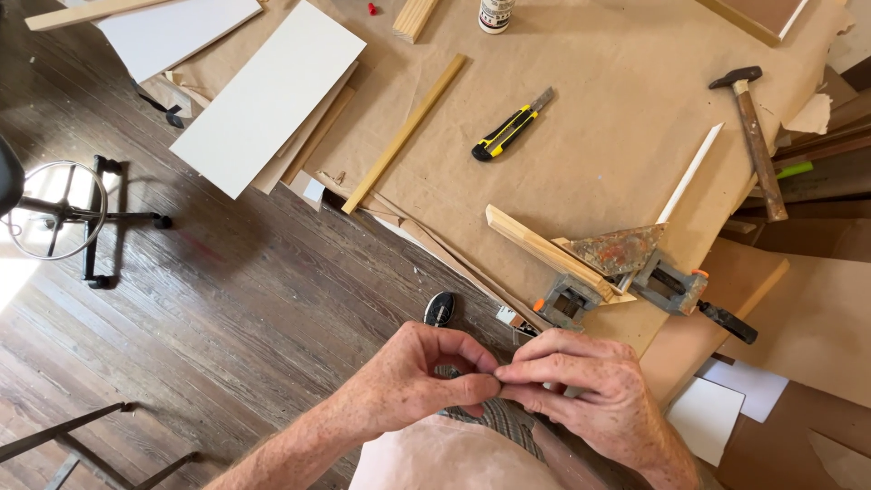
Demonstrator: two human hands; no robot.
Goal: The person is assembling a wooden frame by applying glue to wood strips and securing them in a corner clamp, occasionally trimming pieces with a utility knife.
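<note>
My left hand (413, 381) and my right hand (581, 386) meet fingertip to fingertip low in the head view, off the table's near edge and above the floor. Both pinch one very small object between thumb and fingers; it is hidden by the fingers, so I cannot tell what it is. Just beyond my right hand a metal corner clamp (626, 272) grips two wooden strips (535, 247) at the table's near edge. A yellow and black utility knife (508, 134) lies farther back on the brown paper.
Brown paper (581, 82) covers the table. On it lie a long wooden strip (404, 134), white boards (272, 95), a hammer (755, 136) at the right, a white rod (691, 172) and a bottle (495, 14). A stool base (68, 213) stands on the wooden floor at left.
</note>
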